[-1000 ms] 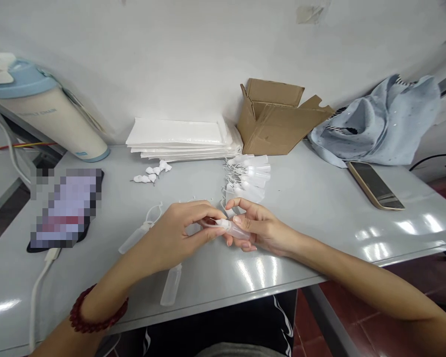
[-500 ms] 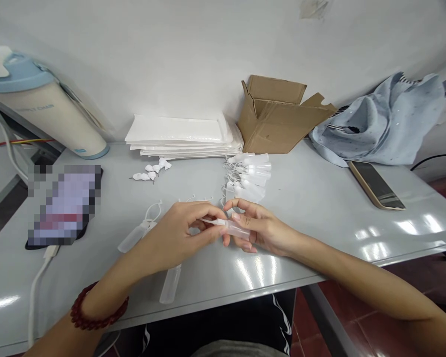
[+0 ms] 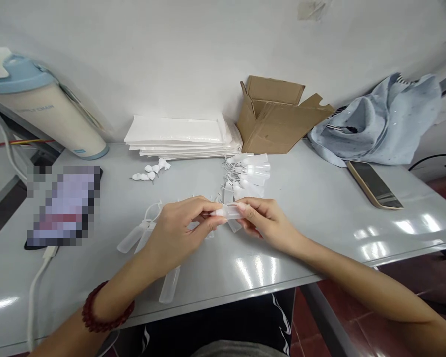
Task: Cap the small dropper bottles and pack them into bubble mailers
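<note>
Bottle (image 3: 233, 212) over table (image 3: 208, 267), shifted slightly wallward — right hand (image 3: 269, 220) regripped, fingers now pinching body; left hand (image 3: 182, 228) fingers pinching white tip (image 3: 218, 212). Tip, body look joined — likely mid-adjustment.

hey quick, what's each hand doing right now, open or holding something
Left hand: closed, pinching the white tip of a bottle.
Right hand: closed, holding that bottle.

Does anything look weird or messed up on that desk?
Yes: the phone on the left has blocky squares covering it and poking past its edge. The cardboard box has uneven open flaps. No spill shows around the held bottle.
</note>
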Demonstrator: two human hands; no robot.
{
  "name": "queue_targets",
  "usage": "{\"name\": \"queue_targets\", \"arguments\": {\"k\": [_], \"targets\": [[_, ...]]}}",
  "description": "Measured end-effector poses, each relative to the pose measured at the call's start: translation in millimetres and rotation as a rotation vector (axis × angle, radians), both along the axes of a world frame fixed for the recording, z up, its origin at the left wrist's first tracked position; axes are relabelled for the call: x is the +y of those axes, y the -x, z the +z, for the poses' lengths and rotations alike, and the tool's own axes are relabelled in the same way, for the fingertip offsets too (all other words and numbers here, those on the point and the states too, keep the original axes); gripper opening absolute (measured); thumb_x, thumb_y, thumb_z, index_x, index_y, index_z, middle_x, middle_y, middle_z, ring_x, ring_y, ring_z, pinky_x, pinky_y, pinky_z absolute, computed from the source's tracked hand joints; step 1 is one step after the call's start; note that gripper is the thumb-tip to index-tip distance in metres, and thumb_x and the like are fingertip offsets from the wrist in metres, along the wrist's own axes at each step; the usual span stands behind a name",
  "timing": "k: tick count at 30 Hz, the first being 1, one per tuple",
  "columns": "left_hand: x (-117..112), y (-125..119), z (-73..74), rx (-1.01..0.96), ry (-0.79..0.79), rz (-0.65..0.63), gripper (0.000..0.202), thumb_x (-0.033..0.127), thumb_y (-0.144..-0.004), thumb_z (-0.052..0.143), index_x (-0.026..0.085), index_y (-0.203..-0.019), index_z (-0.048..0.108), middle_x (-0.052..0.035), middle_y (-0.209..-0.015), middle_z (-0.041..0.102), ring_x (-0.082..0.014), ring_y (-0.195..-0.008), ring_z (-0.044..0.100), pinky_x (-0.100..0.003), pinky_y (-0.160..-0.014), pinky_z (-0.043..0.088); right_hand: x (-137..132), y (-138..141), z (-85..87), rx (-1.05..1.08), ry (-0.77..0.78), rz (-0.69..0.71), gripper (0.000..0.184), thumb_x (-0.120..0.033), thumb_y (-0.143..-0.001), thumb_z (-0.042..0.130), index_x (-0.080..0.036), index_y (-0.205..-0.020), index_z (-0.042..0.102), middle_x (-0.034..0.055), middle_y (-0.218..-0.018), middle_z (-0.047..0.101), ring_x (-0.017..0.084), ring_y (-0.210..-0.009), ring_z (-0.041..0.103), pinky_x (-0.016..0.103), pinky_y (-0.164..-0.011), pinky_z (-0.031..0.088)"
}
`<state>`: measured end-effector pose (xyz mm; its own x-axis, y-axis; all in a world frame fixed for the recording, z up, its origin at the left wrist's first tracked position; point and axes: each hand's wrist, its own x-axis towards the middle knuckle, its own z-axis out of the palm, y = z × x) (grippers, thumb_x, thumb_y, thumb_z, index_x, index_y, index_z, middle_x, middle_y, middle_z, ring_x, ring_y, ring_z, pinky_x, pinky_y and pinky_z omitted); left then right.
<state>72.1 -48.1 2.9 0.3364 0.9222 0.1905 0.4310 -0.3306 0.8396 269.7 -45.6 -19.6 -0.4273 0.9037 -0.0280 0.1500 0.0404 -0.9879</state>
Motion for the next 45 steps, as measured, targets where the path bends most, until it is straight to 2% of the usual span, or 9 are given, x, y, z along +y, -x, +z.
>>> {"name": "queue_targets", "arguments": {"k": [4,8,12,24,28,34,39,42,45], "targets": [[0.6,-0.8,-0.1,-0.01,0.045,0.037,0.009,0.026,-0.081,0.065,0.018,-0.084,0.069,0.0026,-0.07,0.068,-0.0091,-0.059,0.061,-0.015,-0.047,0.044,0.4,0.2,2.3,0.032,0.045,-0.013,0.035,-0.04,-0.094,0.043,-0.017,-0.07,0.053,-0.0068,-0.051,0.042,0.005,-0.041,0.035,0.02,-0.042,0.03],[3.1,2.2,1.0,0.019,0.205,0.008,0.017,0.033,-0.087,0.058,0.021,-0.082,0.069,0.0051,-0.06,0.065,-0.0067,-0.049,0.054,-0.014,-0.039,0.037,-3.2,0.1,-0.7,-0.098,-0.328,-0.117,0.015,-0.027,-0.091,0.054,-0.017,-0.097,0.063,-0.0035,-0.064,0.053,0.007,-0.052,0.045,0.021,-0.05,0.038],[3.1,3.3,3.0,-0.005,0.222,-0.021,0.022,0.033,-0.089,0.054,0.022,-0.079,0.069,0.0046,-0.061,0.066,-0.0077,-0.055,0.056,-0.014,-0.043,0.039,-3.8,-1.6,-4.6,-0.155,-0.599,-0.149,0.017,-0.02,-0.089,0.056,-0.016,-0.104,0.063,0.0003,-0.072,0.057,0.01,-0.062,0.052,0.023,-0.054,0.044],[4.5,3.9,3.1,0.041,0.356,-0.165,0.043,0.043,-0.094,0.041,0.017,-0.065,0.06,0.0027,-0.062,0.062,-0.0102,-0.06,0.059,-0.02,-0.058,0.046,-5.1,-3.2,-9.0,-0.118,-0.657,-0.173,0.017,-0.017,-0.09,0.054,-0.016,-0.106,0.061,0.0017,-0.078,0.059,0.01,-0.064,0.054,0.024,-0.058,0.046],[2.0,0.6,1.8,0.128,0.16,-0.17,0.039,0.035,-0.095,0.042,0.017,-0.062,0.054,0.0045,-0.055,0.055,-0.0085,-0.052,0.052,-0.018,-0.05,0.038,-5.2,-3.4,-5.1,-0.101,-0.536,-0.136,0.016,-0.022,-0.094,0.047,-0.017,-0.101,0.061,-0.0027,-0.066,0.051,0.009,-0.057,0.047,0.024,-0.055,0.04],[-2.6,-2.1,-8.2,0.288,-0.431,-0.166,0.023,0.02,-0.092,0.049,0.015,-0.071,0.056,0.0047,-0.056,0.047,-0.008,-0.048,0.039,-0.021,-0.048,0.032,-3.5,-4.1,0.5,0.03,-0.105,-0.076,0.028,-0.039,-0.095,0.043,-0.016,-0.09,0.058,-0.0062,-0.055,0.04,0.007,-0.047,0.037,0.022,-0.046,0.032],[-2.9,-0.9,-22.0,0.423,-0.744,-0.126,0.011,0.014,-0.091,0.049,0.014,-0.083,0.057,0.0021,-0.061,0.053,-0.0103,-0.052,0.045,-0.023,-0.05,0.034,1.0,-3.0,1.1,0.063,0.086,-0.084,0.032,-0.045,-0.092,0.047,-0.015,-0.083,0.057,-0.0087,-0.049,0.035,0.006,-0.041,0.031,0.021,-0.04,0.03],[-2.5,-0.5,-23.0,0.465,-0.804,-0.122,0.011,0.014,-0.089,0.05,0.016,-0.08,0.056,0.0009,-0.06,0.056,-0.0113,-0.052,0.048,-0.024,-0.05,0.036,2.5,-1.0,2.9,0.09,0.13,-0.082,0.034,-0.045,-0.091,0.049,-0.015,-0.076,0.056,-0.009,-0.049,0.032,0.006,-0.041,0.031,0.02,-0.038,0.032],[-1.9,-0.5,-16.3,0.375,-0.594,-0.127,0.014,0.02,-0.089,0.05,0.017,-0.077,0.056,0.0025,-0.06,0.056,-0.0102,-0.052,0.05,-0.022,-0.051,0.038,0.8,-0.4,4.6,0.095,0.088,-0.085,0.032,-0.043,-0.091,0.048,-0.015,-0.076,0.056,-0.0077,-0.052,0.035,0.007,-0.043,0.035,0.021,-0.042,0.036]]}}
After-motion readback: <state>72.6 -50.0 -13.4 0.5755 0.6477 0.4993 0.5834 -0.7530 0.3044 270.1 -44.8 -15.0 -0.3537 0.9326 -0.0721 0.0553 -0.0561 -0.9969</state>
